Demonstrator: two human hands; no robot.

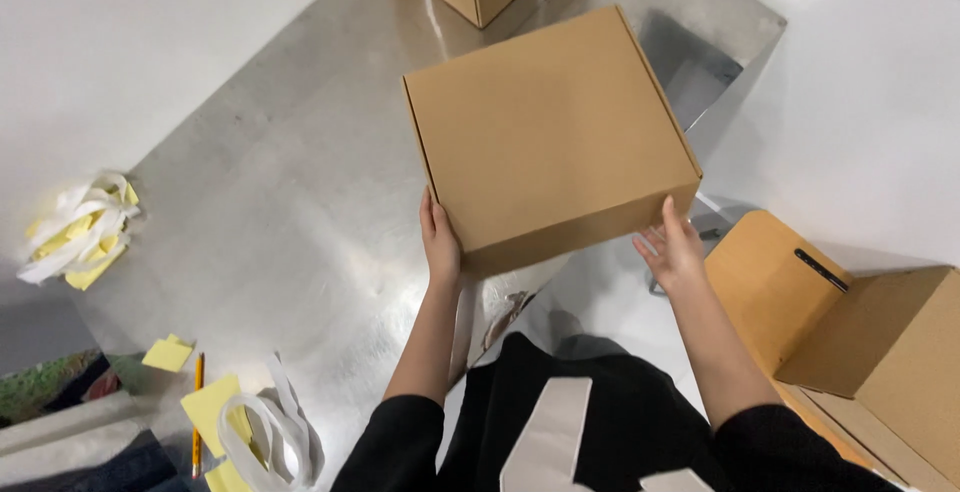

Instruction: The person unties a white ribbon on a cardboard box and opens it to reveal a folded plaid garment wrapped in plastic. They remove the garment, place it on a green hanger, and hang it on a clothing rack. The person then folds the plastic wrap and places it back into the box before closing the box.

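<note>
Two hands on a closed cardboard box over the metal table.

Left hand (440, 242) fingers are wrapped flat on the box (545, 132) near corner, gripping; right hand (675, 250) fingers are spread, pressing its other near corner. Box sits tilted above the steel table (290, 202). Paper strips (80, 227) lie far left, pencil (197, 412) near, open carton (880, 352) right.

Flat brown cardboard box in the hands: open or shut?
Shut. The flat brown cardboard box has its lid flush all round; left hand and right hand grip its near corners.
</note>
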